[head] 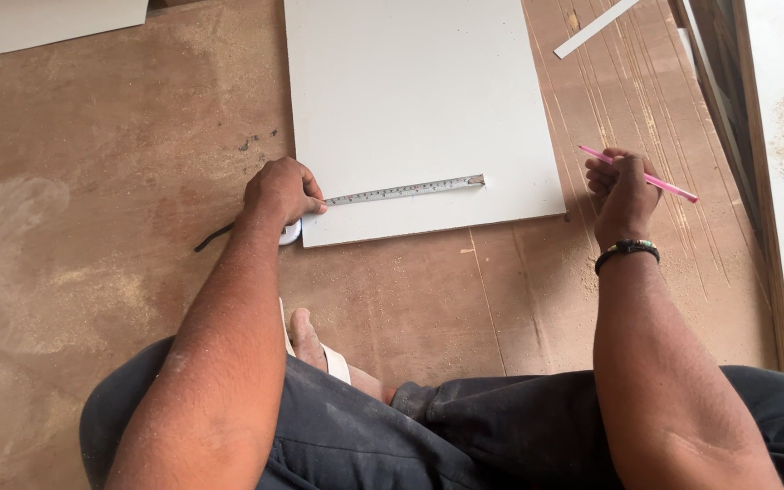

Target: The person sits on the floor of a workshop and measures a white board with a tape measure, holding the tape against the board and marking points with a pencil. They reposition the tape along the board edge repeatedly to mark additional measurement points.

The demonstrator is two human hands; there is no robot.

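Seen from above, a person sits on a dusty brown board floor (102, 181) with dark trousers (392, 445) filling the bottom of the frame and a bare foot in a white sandal (315, 349) showing just below centre. The left hand (281, 191), left of centre, is closed around the case of a tape measure (290, 232), of which only a white edge shows beneath the palm at the near left corner of a white panel (410, 82). From that hand the tape blade (406, 190) runs out to the right, lying flat on the panel, its end hook resting near the middle of the panel's lower part. A black strap (213, 238) trails on the floor just left of the hand. The white panel lies flat in the upper middle of the frame, its near edge close above the foot. The right hand (623, 186), right of centre, is off the panel's right edge and closed around a pink pencil (641, 175), which slants from upper left to lower right across the fingers; a dark beaded bracelet (626, 251) circles the wrist. A thin white strip (596, 27) lies at upper right, another white sheet (38, 23) at upper left, and sawdust (655, 118) streaks the floor along the right side.
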